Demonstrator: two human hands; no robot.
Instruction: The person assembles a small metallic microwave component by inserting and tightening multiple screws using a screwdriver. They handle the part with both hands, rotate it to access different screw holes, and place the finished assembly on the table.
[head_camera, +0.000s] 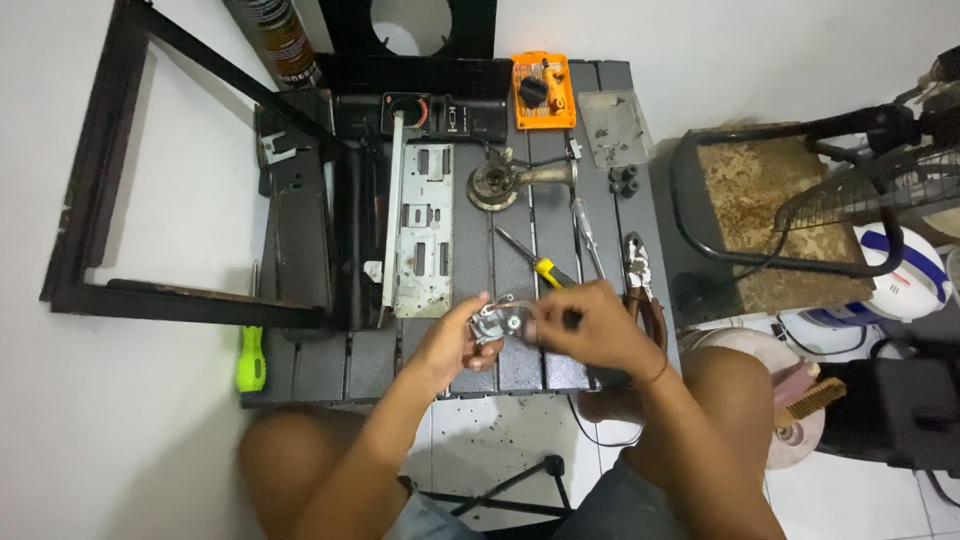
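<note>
My left hand (452, 340) grips a small silvery metal part (495, 322) over the near edge of a dark slatted work table (340, 365). My right hand (585, 325) closes on the same part from the right, fingers pinched at its side. A yellow-handled screwdriver (535, 262) lies just beyond my hands. Pliers with dark handles (640, 280) rest to the right of my right hand.
A dismantled black metal frame (300, 200) and a perforated grey plate (425, 230) lie at left. A brass burner part (505, 182), an orange bit case (543, 92), a clear lid with screws (612, 125) and a green tool (250, 358) sit about. A fan (880, 190) stands at right.
</note>
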